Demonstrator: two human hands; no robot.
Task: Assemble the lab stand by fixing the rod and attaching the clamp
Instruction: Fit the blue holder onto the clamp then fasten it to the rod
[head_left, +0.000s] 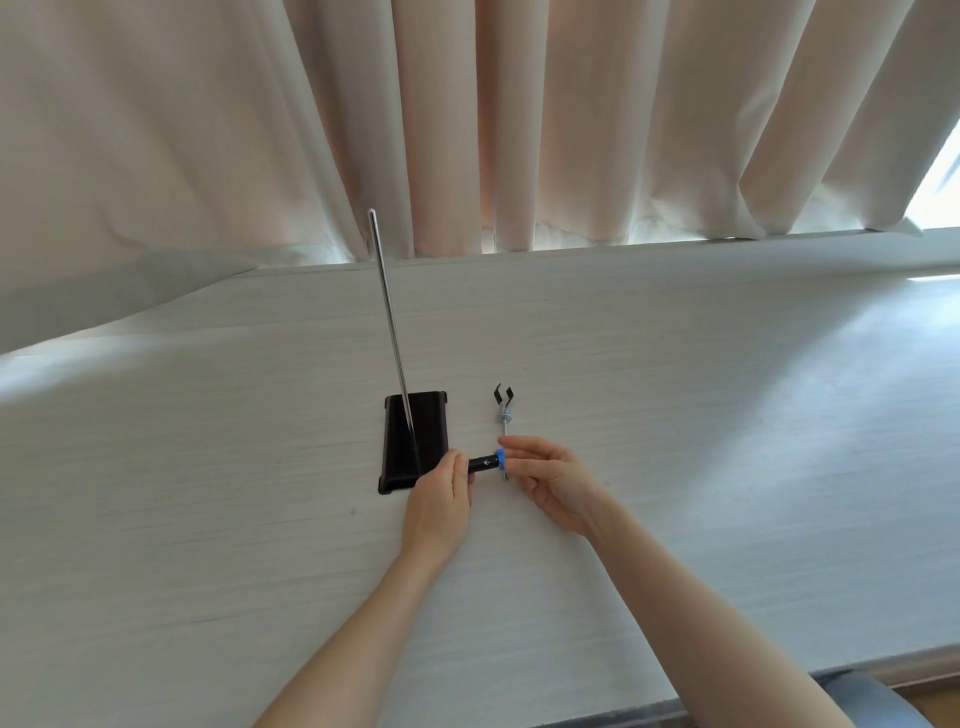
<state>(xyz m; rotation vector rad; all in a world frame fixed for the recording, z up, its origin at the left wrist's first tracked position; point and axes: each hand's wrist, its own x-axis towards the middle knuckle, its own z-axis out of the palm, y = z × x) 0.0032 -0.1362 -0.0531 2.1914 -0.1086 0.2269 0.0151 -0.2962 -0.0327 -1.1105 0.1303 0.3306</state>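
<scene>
On the white table, near its front middle, largest item first:

1. Base, black, flat; judged heavy and stable; rod stands in it, upright, chrome, stiff, likely slippery.
2. Left hand, fingers curled round the near end of the boss head, a short black body lying just right of the base; judged rigid, light, best held by this body.
3. Right hand, fingertips pinching the blue knob at the boss head's right end.
4. Clamp, thin metal shaft with a black 2-pronged jaw, passing by the knob; light, take by the shaft.
</scene>
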